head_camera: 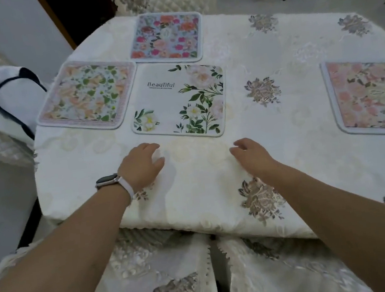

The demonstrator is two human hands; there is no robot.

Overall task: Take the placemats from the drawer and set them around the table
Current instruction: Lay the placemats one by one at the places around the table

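The left forearm (76, 233) and the right forearm (327, 202) are reaching forward, bare, and angling in toward each other. The left grip (141, 168) is lying palm down, fingers loosely bent, holding nothing. The right grip (252, 156) is facing it, palm down, fingers relaxed, holding nothing. The two grips are not touching.

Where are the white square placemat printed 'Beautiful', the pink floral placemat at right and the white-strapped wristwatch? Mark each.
White square "Beautiful" placemat (160, 106): head view, blank centre.
Pink floral placemat (374, 96): head view, printed middle.
White-strapped wristwatch (107, 179): head view, dark face.
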